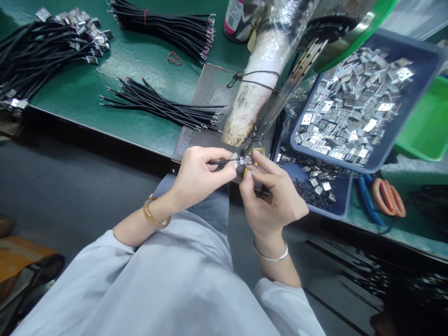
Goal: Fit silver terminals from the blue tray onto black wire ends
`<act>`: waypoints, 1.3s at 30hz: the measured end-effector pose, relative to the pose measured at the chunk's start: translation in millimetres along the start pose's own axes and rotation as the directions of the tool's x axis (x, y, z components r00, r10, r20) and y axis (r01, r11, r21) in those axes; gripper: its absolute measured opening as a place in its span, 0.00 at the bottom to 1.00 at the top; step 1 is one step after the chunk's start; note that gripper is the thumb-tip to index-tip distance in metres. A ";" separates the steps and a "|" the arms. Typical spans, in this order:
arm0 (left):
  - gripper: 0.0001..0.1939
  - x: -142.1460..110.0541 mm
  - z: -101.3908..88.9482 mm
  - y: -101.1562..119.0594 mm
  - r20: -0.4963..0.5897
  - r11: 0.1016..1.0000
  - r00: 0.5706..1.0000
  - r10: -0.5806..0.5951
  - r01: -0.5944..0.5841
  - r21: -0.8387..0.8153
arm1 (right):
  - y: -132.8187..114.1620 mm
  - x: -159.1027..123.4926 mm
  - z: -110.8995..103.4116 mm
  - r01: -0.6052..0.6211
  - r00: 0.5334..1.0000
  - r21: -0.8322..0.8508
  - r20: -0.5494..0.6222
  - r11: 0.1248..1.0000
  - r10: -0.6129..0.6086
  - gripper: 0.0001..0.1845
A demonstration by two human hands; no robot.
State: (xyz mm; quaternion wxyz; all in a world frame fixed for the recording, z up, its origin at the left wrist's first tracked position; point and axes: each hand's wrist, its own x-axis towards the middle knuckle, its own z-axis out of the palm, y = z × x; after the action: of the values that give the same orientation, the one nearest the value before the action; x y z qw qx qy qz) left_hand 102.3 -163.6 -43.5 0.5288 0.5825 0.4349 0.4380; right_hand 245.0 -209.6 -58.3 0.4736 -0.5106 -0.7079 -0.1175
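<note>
At the front edge of the bench, my left hand (210, 172) pinches a short black cable (219, 162) between thumb and fingers, its thin wire ends pointing right. Facing it, my right hand (271, 189) grips a small metal connector (248, 160) with thumb and fingertips. Wire ends and connector meet between the two hands; whether they are joined is too small to tell. Just above them points the dark tip of a soldering iron (276, 109) with a perforated barrel. A yellow bit (258, 152) shows behind my right fingertips.
A wrapped white tube (255, 84) slants down beside the iron. Loose black cables (161, 105) lie left, with tied bundles (168, 30) behind. Right stand a blue tray (387, 163) of metal connectors, a lower tray (341, 212) of small parts, and orange-handled pliers (388, 198).
</note>
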 end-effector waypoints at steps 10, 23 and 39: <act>0.08 -0.9 1.2 0.0 -0.037 0.991 0.997 0.070 -0.065 0.113 | -2.9 5.6 0.5 -0.020 0.999 -0.055 0.031 0.998 0.022 0.08; 0.09 -1.6 -3.3 0.4 0.018 0.956 0.981 0.194 -0.193 0.219 | -3.8 4.5 -1.0 -0.059 0.998 0.010 0.024 0.998 0.059 0.09; 0.10 3.2 -10.5 10.4 0.080 0.981 0.996 0.045 -0.059 0.187 | -6.0 3.3 -1.7 -0.109 0.994 0.075 0.006 0.991 0.108 0.10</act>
State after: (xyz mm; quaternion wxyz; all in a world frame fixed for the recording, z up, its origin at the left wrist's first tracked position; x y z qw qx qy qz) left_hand 93.4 -158.6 -32.3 0.4753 0.6575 0.4389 0.3862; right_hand 240.8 -211.4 -52.9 0.4974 -0.5304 -0.6835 -0.0645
